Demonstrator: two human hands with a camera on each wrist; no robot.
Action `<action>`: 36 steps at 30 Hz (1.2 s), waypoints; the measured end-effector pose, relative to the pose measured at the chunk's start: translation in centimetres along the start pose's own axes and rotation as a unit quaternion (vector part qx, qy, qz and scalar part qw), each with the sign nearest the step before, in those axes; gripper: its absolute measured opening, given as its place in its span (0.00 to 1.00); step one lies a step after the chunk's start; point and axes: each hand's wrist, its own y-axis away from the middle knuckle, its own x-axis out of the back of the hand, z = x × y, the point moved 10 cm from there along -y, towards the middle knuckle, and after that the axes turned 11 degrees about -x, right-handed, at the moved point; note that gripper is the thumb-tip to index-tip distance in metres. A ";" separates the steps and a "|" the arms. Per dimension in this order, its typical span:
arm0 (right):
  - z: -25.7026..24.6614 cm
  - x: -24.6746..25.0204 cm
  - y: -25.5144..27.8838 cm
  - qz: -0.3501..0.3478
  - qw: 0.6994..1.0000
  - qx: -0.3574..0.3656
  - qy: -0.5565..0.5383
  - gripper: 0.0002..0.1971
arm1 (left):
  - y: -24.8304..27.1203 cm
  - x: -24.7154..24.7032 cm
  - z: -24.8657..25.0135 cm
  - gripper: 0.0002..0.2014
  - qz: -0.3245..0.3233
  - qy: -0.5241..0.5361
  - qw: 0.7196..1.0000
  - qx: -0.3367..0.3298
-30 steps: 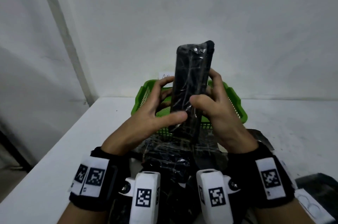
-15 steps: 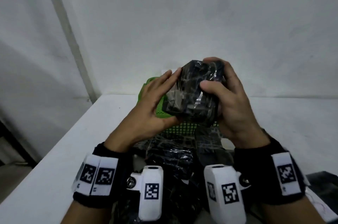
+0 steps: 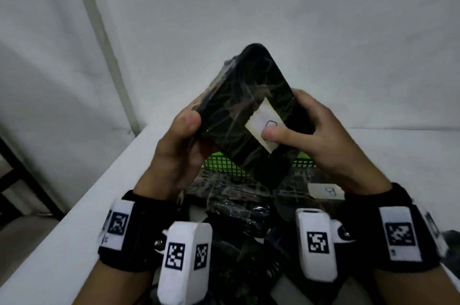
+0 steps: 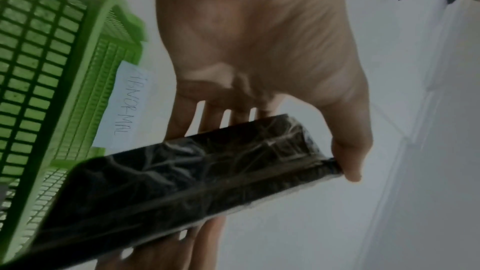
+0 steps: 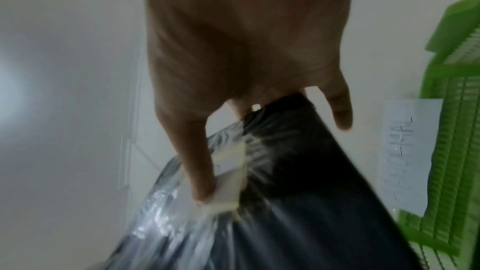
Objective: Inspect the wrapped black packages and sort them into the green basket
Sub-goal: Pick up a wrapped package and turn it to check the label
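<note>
Held up in both hands above the green plastic mesh basket [image 3: 225, 166]: a flat black package wrapped in clear crinkled film [image 3: 245, 115], the left hand [image 3: 178, 145] in a closed grip on its left edge, the right hand [image 3: 321, 135] clamped on the right side with the thumb on the small white paper label [image 3: 263, 125]. Better to slide that thumb off the label and tilt the face toward the eyes, so as to read the mark fully. Then to compare with the paper note reading "ABNORMAL" [image 4: 130, 106] by the basket, keeping both grips firm because the film looks slippery.

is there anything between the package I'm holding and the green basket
Nothing visible. Both hands, left and right, hold the wrapped package right above the green basket, with only open air between them.
</note>
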 end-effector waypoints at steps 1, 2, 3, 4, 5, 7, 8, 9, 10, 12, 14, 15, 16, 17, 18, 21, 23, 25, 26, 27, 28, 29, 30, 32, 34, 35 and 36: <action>-0.1 0.0 0.0 -0.001 1.000 -0.001 -0.022 0.28 | 0.1 0.2 -0.2 0.32 0.018 0.003 1.000 0.010; 0.0 0.3 0.0 0.016 0.999 0.000 -0.029 0.27 | -0.1 0.7 -0.5 0.36 0.050 0.000 0.999 0.018; 0.1 0.7 0.0 0.042 0.999 0.002 -0.032 0.28 | -0.3 1.1 -0.8 0.38 0.081 -0.012 0.996 0.021; 0.2 0.9 -0.1 0.068 0.997 0.005 -0.031 0.28 | -0.5 1.4 -0.9 0.39 0.102 -0.035 0.994 0.017; 0.4 1.0 -0.1 0.091 0.996 0.003 -0.023 0.27 | -0.6 1.6 -1.1 0.40 0.113 -0.063 0.992 0.012; 0.7 0.9 0.0 0.128 0.992 -0.011 0.015 0.26 | -0.4 2.1 -1.7 0.38 0.114 -0.137 0.984 0.020; 0.7 1.0 0.0 0.141 0.989 -0.015 0.032 0.27 | -0.2 2.3 -2.0 0.37 0.107 -0.176 0.978 0.032; 0.6 1.2 0.1 0.145 0.988 -0.016 0.046 0.27 | -0.1 2.5 -2.3 0.37 0.101 -0.208 0.972 0.038; 0.5 1.2 0.2 0.139 0.989 -0.012 0.049 0.28 | 0.0 2.7 -2.4 0.37 0.106 -0.221 0.969 0.038; 0.0 1.3 0.3 0.107 0.994 0.004 0.017 0.26 | 0.0 3.5 -2.0 0.35 0.155 -0.194 0.968 0.023; -1.8 2.0 0.9 0.119 0.990 0.071 0.037 0.25 | -0.6 3.7 -2.1 0.32 0.181 -0.156 0.971 0.029; -3.0 2.2 1.5 0.141 0.980 0.120 0.073 0.23 | -0.9 3.6 -2.6 0.31 0.178 -0.143 0.972 0.046; -4.3 2.2 2.3 0.165 0.965 0.170 0.116 0.22 | -1.3 3.3 -3.1 0.31 0.169 -0.130 0.975 0.064; -5.2 1.9 3.0 0.188 0.946 0.211 0.158 0.20 | -1.5 3.0 -3.6 0.32 0.163 -0.117 0.976 0.080; -5.8 1.7 3.6 0.211 0.928 0.237 0.192 0.19 | -1.8 2.7 -3.9 0.32 0.157 -0.106 0.978 0.091; -5.9 1.8 4.3 0.265 0.899 0.249 0.243 0.18 | -2.4 1.7 -4.6 0.33 0.136 -0.102 0.980 0.104; -5.5 2.7 4.4 0.280 0.900 0.235 0.235 0.17 | -2.8 1.1 -5.0 0.31 0.128 -0.119 0.979 0.105; -5.2 4.0 4.5 0.298 0.907 0.209 0.212 0.16 | -3.7 0.7 -5.0 0.27 0.125 -0.144 0.977 0.098; -4.9 5.4 4.5 0.313 0.910 0.185 0.201 0.15 | -4.5 0.0 -5.0 0.25 0.115 -0.159 0.976 0.090; -4.2 6.8 4.3 0.326 0.914 0.151 0.187 0.13 | -5.4 -0.8 -4.8 0.24 0.097 -0.171 0.977 0.084; -3.1 8.8 4.1 0.338 0.920 0.108 0.165 0.13 | -6.4 -2.2 -4.9 0.24 0.066 -0.181 0.978 0.080; -1.7 10.5 3.6 0.342 0.928 0.059 0.136 0.15 | -7.3 -3.5 -4.9 0.26 0.034 -0.194 0.977 0.081; -0.2 12.3 3.3 0.340 0.935 0.011 0.102 0.20 | -8.2 -5.0 -5.3 0.26 0.001 -0.211 0.974 0.086; 2.0 15.1 3.0 0.301 0.952 -0.056 0.017 0.33 | -9.7 -7.9 -6.5 0.23 -0.031 -0.235 0.965 0.113; 1.9 17.0 3.3 0.246 0.967 -0.052 -0.040 0.37 | -10.8 -10.3 -8.4 0.13 -0.036 -0.228 0.960 0.158; 1.5 17.8 3.4 0.225 0.973 -0.043 -0.038 0.35 | -11.3 -11.2 -9.5 0.09 -0.039 -0.216 0.957 0.187; 1.4 19.0 3.7 0.215 0.975 -0.042 -0.020 0.32 | -11.7 -12.3 -10.8 0.08 -0.045 -0.208 0.952 0.218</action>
